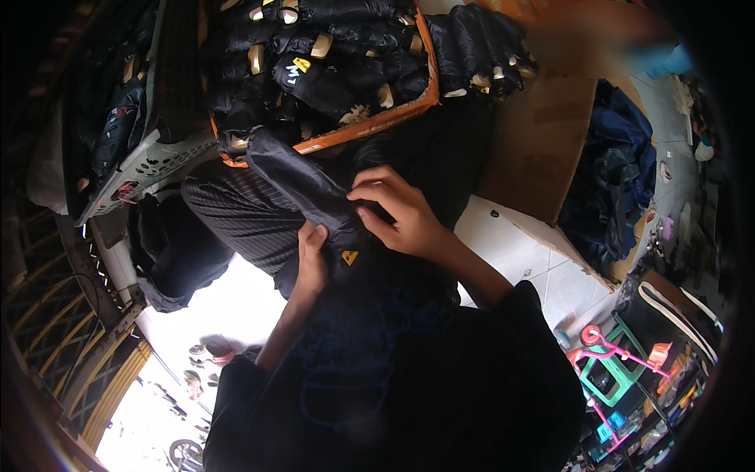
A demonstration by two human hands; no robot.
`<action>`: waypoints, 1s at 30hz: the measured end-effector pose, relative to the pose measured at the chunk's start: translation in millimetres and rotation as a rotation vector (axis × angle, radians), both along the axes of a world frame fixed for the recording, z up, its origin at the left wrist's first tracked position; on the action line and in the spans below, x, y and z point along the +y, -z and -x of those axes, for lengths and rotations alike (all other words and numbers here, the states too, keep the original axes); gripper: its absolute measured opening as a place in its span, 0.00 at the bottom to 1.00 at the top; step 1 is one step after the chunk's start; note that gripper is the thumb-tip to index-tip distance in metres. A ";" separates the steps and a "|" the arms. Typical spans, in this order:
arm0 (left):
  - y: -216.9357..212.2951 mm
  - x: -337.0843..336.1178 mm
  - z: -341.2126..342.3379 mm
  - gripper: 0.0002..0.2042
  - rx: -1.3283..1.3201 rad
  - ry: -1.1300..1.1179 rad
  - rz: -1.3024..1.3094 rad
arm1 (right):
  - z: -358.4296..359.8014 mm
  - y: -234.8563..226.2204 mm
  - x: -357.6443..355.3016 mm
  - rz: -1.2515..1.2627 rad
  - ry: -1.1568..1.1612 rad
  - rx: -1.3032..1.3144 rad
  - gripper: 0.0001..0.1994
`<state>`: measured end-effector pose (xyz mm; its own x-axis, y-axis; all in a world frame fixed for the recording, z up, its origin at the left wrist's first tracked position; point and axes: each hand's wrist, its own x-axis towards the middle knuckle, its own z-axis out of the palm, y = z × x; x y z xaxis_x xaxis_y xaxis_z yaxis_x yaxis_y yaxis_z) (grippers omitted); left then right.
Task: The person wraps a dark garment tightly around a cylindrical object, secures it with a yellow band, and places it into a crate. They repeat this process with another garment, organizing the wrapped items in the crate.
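Note:
I hold a folded black garment point(299, 185) with a small yellow label in front of my chest. My left hand point(312, 259) grips its lower edge with the fingers curled over the cloth. My right hand point(397, 208) pinches the fabric from the right side, thumb and fingers pressed into the fold. Just beyond it stands an orange-rimmed cardboard box point(370, 122) packed with several rolled black garments with pale tags.
A grey plastic basket point(149, 161) with dark clothes lies at the left. A big brown cardboard sheet point(543, 149) and a heap of dark blue cloth point(621, 173) are at the right. A green stool and pink frame point(609, 358) stand lower right on white tiles.

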<state>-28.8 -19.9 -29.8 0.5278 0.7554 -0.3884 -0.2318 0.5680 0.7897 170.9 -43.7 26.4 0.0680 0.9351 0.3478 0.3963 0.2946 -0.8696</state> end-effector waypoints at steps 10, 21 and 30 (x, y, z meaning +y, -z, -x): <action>-18.1 4.9 -10.0 0.36 -0.122 0.108 0.069 | -10.9 8.9 0.6 0.464 -0.231 0.683 0.20; -13.5 5.2 -5.4 0.36 -0.167 0.123 0.198 | 1.7 17.3 5.9 0.246 -0.068 0.429 0.11; -5.4 4.0 -9.2 0.37 -0.008 0.136 0.175 | -22.9 -23.3 27.4 0.046 -0.157 -0.276 0.08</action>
<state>-19.6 -15.9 -24.3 0.6237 0.5982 -0.5031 -0.1492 0.7230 0.6745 193.8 -16.3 49.8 -0.1697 0.9418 0.2903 0.5719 0.3340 -0.7493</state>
